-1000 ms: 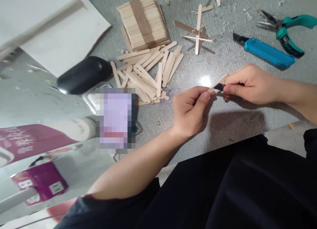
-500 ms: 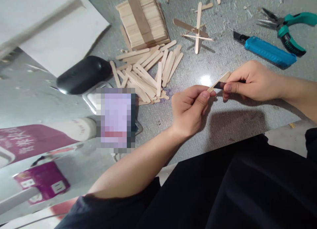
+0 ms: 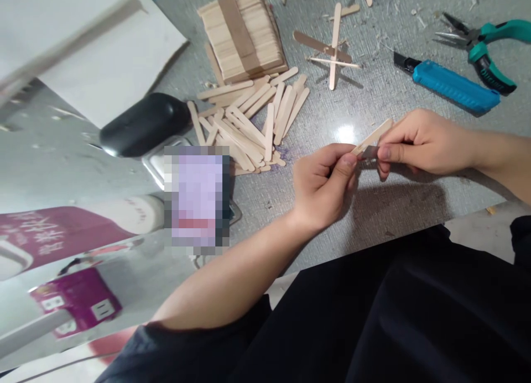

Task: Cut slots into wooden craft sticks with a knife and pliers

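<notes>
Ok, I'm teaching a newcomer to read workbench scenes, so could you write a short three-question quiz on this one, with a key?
1. What does the left hand pinch between thumb and finger?
2. True or false: the blue cutter lies between the right hand and the pliers.
3. Fill in: a brown ____ crosses the stacked sticks.

Key: 1. A wooden stick. 2. True. 3. Band.

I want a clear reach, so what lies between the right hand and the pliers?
The head view shows a blue box cutter lying between the right hand and the pliers.
</notes>
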A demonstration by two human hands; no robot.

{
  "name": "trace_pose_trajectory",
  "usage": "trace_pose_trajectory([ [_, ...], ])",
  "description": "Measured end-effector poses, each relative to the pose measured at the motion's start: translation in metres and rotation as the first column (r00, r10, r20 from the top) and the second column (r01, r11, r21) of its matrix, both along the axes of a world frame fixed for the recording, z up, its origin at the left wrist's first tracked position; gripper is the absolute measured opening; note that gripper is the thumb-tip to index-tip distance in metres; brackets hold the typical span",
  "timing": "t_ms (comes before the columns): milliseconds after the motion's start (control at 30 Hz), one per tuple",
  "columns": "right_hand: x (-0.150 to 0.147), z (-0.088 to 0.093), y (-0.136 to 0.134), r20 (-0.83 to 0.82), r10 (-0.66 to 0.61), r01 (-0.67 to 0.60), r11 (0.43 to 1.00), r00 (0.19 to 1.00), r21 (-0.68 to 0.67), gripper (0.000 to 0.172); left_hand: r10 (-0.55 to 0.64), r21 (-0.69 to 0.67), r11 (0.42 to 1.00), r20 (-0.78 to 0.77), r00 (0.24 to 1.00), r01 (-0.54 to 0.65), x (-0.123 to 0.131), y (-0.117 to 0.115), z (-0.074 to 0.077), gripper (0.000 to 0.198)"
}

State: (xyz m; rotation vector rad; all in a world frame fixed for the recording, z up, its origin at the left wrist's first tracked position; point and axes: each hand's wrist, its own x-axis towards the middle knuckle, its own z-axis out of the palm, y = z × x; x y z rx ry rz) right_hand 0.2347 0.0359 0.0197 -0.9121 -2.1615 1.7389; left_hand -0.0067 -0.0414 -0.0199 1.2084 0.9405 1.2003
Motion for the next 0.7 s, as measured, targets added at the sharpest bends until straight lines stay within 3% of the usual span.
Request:
trace_pose_trajectory([
  [200, -0.003, 0.004, -0.010, 0.051, -0.134, 0.126, 0.983, 0.990, 0.132, 0.051, 0.092, -0.009, 0.996, -0.154, 0.984, -0.094, 0.003, -0.006, 0.001, 0.042],
  [433, -0.004, 0.010, -0.021, 0.135, -0.195, 0.168, 0.968, 0.971, 0.188, 0.048, 0.141, 0.111, 0.988, -0.324, 0.936, -0.110, 0.002, -0.011, -0.001, 0.040],
  [567, -0.007, 0.009, -0.025, 0.148, -0.206, 0.181, 0.970, 0.967, 0.165, 0.049, 0.150, 0.182, 0.980, -0.428, 0.891, -0.077, 0.000, -0.013, 0.003, 0.038],
  [700, -0.008, 0.006, -0.021, 0.095, -0.183, 0.175, 0.981, 0.978, 0.089, 0.053, 0.118, 0.176, 0.983, -0.431, 0.895, -0.046, -0.001, -0.012, 0.005, 0.041],
])
